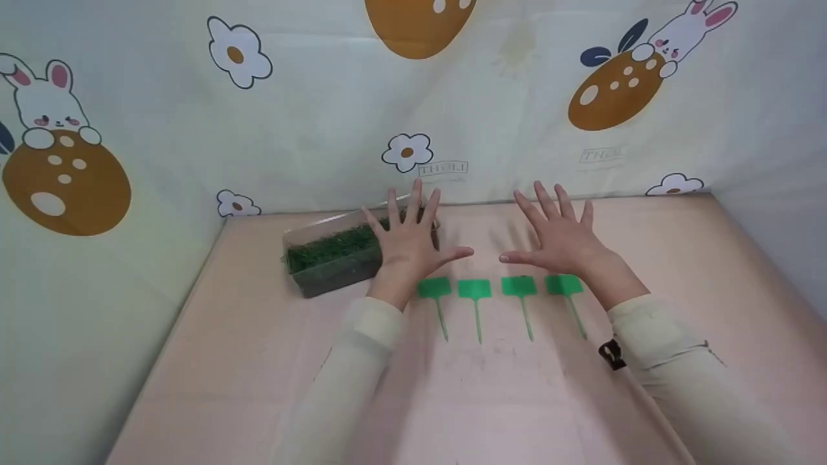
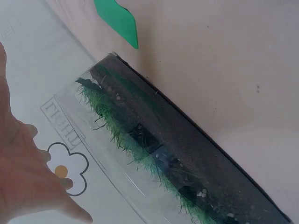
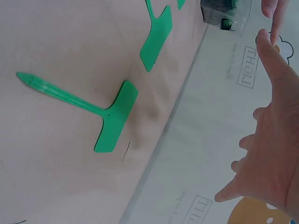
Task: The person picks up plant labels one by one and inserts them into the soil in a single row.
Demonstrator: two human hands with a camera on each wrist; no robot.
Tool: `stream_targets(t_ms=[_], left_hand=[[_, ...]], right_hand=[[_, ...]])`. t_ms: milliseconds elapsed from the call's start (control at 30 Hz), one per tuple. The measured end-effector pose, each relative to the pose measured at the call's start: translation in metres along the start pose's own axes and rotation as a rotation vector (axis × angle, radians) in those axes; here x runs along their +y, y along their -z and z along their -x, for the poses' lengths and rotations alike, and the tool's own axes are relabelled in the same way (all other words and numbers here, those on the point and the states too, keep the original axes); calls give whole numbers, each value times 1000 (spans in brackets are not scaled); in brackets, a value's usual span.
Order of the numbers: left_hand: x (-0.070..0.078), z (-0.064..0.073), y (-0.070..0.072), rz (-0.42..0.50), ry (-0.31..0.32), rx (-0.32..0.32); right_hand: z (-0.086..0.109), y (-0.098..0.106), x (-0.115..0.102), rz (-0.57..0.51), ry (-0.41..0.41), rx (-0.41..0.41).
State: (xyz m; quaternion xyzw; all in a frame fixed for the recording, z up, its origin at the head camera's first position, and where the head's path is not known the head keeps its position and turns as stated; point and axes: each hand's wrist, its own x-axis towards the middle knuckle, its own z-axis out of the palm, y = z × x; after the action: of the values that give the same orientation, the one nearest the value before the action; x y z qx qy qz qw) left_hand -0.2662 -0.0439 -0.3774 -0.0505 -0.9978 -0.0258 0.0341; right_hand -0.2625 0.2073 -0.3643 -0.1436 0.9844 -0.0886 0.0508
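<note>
Both hands are raised with fingers spread wide, holding nothing. My left hand (image 1: 408,245) overlaps the right end of a clear plastic box (image 1: 336,279) in the head view. Inside that box, green grass (image 2: 110,116) grows over dark soil (image 2: 187,140), as the left wrist view shows. My right hand (image 1: 562,242) hovers above the rightmost of several green T-shaped plant labels. These lie in a row: one label (image 1: 434,288) by the left wrist, two between the arms, including one label (image 1: 475,289), and one label (image 3: 117,116) partly under the right wrist in the head view.
A pale pink tabletop (image 1: 258,387) extends to a white cloth backdrop (image 1: 323,116) printed with rabbits, flowers and brown ovals. A small black clip-like piece (image 1: 612,355) shows beside the right sleeve. The grass box stands near the table's back edge, left of the labels.
</note>
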Motion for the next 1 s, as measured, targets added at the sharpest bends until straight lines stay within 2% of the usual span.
stream_targets(t_ms=[200, 500, 733, 1000], left_hand=[[-7, -3, 0, 6, 40, 17], [-16, -1, -2, 14, 62, 20], [-34, -1, -9, 40, 92, 19], [-43, -4, -8, 56, 111, 11]], right_hand=[[-3, -1, -2, -6, 3, 5], [-6, -7, -8, -31, 7, 1], [-19, -12, -21, -35, 14, -11], [-31, -12, -32, -50, 47, 5]])
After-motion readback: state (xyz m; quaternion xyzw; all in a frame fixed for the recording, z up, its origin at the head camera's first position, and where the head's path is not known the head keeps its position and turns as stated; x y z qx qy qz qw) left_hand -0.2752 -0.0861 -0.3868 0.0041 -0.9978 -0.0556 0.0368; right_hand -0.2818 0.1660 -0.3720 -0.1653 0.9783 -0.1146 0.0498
